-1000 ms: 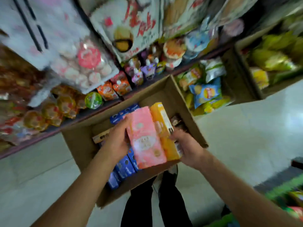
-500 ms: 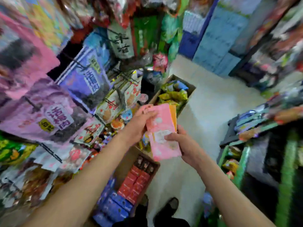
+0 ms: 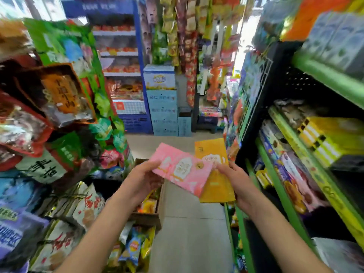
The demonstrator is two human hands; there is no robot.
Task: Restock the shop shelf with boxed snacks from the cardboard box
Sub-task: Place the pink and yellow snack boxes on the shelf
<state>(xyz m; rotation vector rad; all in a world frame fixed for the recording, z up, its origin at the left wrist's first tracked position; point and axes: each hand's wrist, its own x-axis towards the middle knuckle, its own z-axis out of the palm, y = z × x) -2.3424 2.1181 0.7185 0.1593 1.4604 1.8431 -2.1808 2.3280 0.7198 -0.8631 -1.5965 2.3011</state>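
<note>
Both forearms are reaching up from the bottom of the frame toward its centre. The left hand [image 3: 143, 177] is gripping the left end of a pink snack box [image 3: 180, 168], tilted down to the right. The right hand [image 3: 237, 181] is holding an orange-yellow snack box [image 3: 215, 186], standing nearly upright behind the pink one, beside the green shelf [image 3: 279, 186] at right.

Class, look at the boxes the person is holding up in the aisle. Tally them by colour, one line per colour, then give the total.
Pink box: 1, held by the left hand
Yellow box: 1, held by the right hand, partly behind the pink one
Total: 2
</note>
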